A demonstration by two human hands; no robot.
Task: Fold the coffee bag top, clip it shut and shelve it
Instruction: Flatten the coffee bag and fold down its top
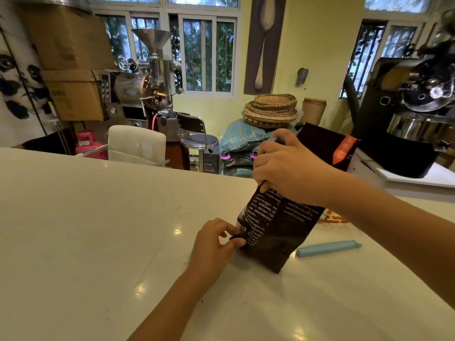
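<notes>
From my remote seat, the far left shows stacked brown cardboard boxes (71, 70) and a steel coffee roaster with a funnel hopper (147, 77), with a white padded chair back (136, 141) behind the glossy white countertop (86, 217). Moving right, my left hand (214, 244) pinches a small black fold at the lower left corner of the tall dark-brown coffee bag with white print (275, 232), thumb and forefinger closed on it, the other fingers loosely curled. The bag stands tilted on the counter. My right hand (288, 166) is curled tightly round the bag's upper part, gripping it from above; the crimped top with an orange tag rises behind that hand. Just right of the bag's base lies a long light-blue plastic sealing clip (328, 247), flat on the counter, apart from both hands. A black roasting machine (416, 114) stands far right.
</notes>
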